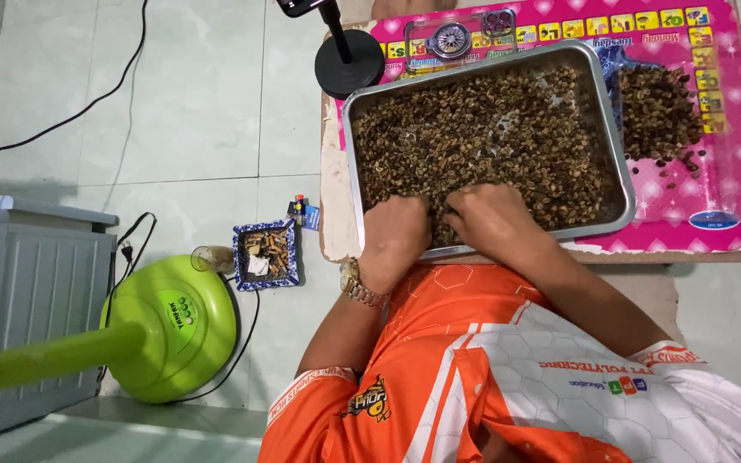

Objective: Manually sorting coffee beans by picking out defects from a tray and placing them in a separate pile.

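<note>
A metal tray full of brown coffee beans rests on a pink mat on a low table. My left hand lies at the tray's near edge, fingers curled down into the beans, a gold watch on its wrist. My right hand sits beside it, fingers also bent into the beans. Whether either hand holds any beans is hidden. A separate heap of darker beans lies on the mat to the right of the tray.
A black round stand base stands at the table's far left corner. A small clear box lies behind the tray. On the tiled floor sit a blue ashtray, a small glass, a green fan base and a grey crate.
</note>
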